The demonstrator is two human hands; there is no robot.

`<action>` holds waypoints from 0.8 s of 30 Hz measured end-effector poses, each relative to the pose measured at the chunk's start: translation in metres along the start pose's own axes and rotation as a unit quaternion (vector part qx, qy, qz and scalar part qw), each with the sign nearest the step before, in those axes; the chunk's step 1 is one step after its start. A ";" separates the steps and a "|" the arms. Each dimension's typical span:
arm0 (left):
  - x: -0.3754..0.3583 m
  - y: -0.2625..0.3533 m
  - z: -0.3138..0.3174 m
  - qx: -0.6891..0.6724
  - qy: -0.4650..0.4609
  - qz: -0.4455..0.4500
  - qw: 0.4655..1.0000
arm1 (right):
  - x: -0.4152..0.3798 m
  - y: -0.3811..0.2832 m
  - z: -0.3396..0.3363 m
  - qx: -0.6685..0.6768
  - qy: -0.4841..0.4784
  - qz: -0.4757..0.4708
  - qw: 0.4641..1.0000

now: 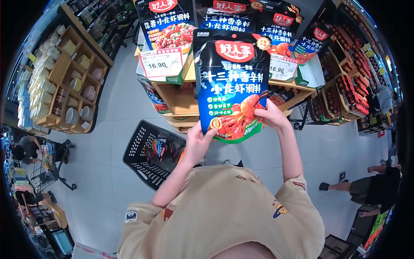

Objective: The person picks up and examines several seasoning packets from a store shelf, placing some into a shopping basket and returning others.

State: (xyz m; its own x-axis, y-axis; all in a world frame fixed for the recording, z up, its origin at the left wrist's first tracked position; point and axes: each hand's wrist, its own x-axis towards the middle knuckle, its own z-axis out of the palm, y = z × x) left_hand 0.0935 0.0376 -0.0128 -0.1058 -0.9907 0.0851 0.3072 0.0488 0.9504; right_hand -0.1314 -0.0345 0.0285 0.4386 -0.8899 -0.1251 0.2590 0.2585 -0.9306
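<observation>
A blue and black pouch of crayfish seasoning (230,86) is held upright in front of me, its printed front facing me. My left hand (199,140) pinches its lower left edge with the thumb on the front. At the lower right edge, my right hand (272,115) grips it the same way. Behind the pouch stands a wooden display shelf (177,97) with similar pouches on top, among them a garlic crayfish seasoning pouch (167,30) at the left. The held pouch hides the middle of the shelf.
A black shopping basket (140,140) with several packets stands on the floor at left. Price signs (161,64) front the display. Shelves with bowls (73,82) rise at left. A person with a shopping cart (45,162) is at far left, another person (371,187) at far right.
</observation>
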 end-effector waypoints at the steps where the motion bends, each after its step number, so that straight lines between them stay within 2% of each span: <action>1: 0.008 0.003 -0.002 0.001 -0.001 0.005 1.000 | -0.002 -0.009 0.003 -0.238 0.024 -0.030 0.970; 2: 0.018 0.008 -0.003 0.053 -0.017 0.072 0.996 | 0.004 -0.021 0.005 -0.229 0.055 -0.019 0.972; 3: 0.029 0.014 -0.004 0.104 -0.032 0.139 0.984 | 0.013 -0.023 -0.005 -0.270 0.088 -0.062 0.957; 5: 0.058 0.037 -0.003 0.146 -0.026 0.177 0.973 | 0.028 -0.046 -0.002 -0.312 0.097 -0.119 0.938; 7: 0.093 0.060 -0.010 0.287 -0.007 0.183 0.940 | 0.044 -0.070 0.008 -0.337 0.142 -0.163 0.916; 9: 0.127 0.084 -0.005 0.272 0.031 0.274 0.922 | 0.069 -0.091 0.001 -0.373 0.134 -0.236 0.887; 13: 0.191 0.114 -0.005 0.262 0.044 0.371 0.890 | 0.111 -0.133 -0.003 -0.432 0.152 -0.349 0.818; 14: 0.211 0.114 -0.013 0.337 0.070 0.387 0.856 | 0.122 -0.140 -0.007 -0.454 0.177 -0.316 0.814; 15: 0.221 0.118 -0.017 0.409 0.095 0.401 0.814 | 0.127 -0.143 -0.006 -0.454 0.178 -0.317 0.813; 16: 0.228 0.116 -0.018 0.413 0.113 0.355 0.831 | 0.132 -0.143 -0.005 -0.443 0.159 -0.327 0.820; 19: 0.250 0.100 -0.026 0.408 0.125 0.338 0.839 | 0.148 -0.137 -0.010 -0.413 0.135 -0.351 0.829; 21: 0.262 0.086 -0.030 0.382 0.118 0.347 0.848 | 0.148 -0.132 -0.008 -0.408 0.148 -0.306 0.848; 23: 0.270 0.073 -0.033 0.290 0.097 0.334 0.892 | 0.149 -0.126 -0.007 -0.410 0.161 -0.309 0.843; 24: 0.265 0.075 -0.031 0.308 0.109 0.335 0.884 | 0.150 -0.124 -0.010 -0.423 0.161 -0.293 0.842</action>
State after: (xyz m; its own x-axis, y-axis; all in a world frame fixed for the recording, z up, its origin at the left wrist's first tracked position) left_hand 0.1178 -0.2249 0.0712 0.1108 -0.7103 0.6951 -0.3492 0.6270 0.6964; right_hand -0.1062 -0.2036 0.1216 0.1573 -0.8621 0.4817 -0.4149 -0.5003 -0.7600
